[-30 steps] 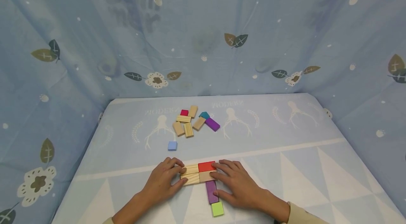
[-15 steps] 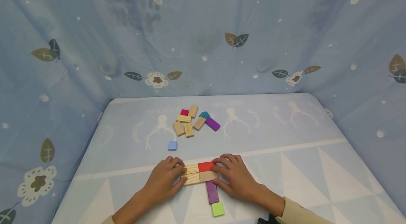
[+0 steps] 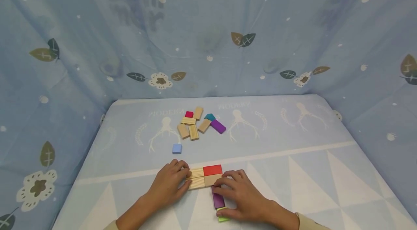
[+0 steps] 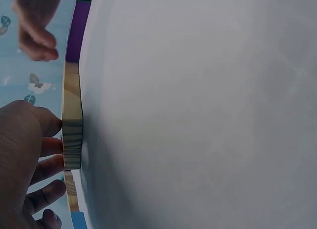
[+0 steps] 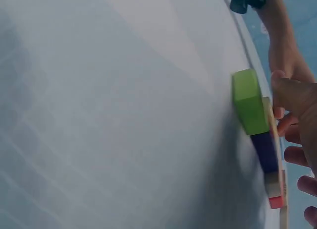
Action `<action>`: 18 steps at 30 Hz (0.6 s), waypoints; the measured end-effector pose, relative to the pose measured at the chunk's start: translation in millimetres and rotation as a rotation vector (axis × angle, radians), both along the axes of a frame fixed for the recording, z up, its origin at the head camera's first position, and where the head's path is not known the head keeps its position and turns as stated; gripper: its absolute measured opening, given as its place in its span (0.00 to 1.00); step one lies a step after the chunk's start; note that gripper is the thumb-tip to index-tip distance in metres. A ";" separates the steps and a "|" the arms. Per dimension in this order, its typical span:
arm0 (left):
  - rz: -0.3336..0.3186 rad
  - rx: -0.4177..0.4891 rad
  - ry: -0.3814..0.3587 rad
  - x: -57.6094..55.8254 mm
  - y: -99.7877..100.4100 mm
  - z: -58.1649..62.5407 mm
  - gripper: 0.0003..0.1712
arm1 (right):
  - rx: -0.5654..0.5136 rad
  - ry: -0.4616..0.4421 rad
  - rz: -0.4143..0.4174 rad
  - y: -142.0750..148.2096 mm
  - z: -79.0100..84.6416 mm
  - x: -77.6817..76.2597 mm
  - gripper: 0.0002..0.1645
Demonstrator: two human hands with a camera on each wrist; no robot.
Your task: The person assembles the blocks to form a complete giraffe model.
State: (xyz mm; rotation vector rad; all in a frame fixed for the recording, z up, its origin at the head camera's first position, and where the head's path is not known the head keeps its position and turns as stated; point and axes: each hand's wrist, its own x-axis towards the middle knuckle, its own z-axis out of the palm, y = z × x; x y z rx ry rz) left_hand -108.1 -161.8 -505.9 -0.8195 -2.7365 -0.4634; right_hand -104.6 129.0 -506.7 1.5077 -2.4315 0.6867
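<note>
Two striped wooden blocks, a plain wooden block and a red block form a flat two-by-two rectangle. My left hand holds its left end, thumb near the lower corner and fingers along the end. Below the rectangle's right part, a purple block runs toward me, with a light green block at its near end. Over these two hovers my right hand. Its thumb partly hides the green block in the head view; its bent fingers are by the purple block's far end. Contact there is unclear.
A light blue square block lies behind my left hand. Farther back is a loose group with plain and striped wooden blocks, a dark red block, a teal block and another purple block. Patterned cloth surrounds the table.
My right hand has left the rectangle's right end and moved toward me, over the purple and green blocks. My left hand has stayed at the left end.
</note>
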 end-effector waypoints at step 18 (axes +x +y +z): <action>0.227 0.024 -0.093 -86.5 -31.1 34.2 0.21 | -0.040 0.067 0.010 0.0 -15.0 0.9 0.31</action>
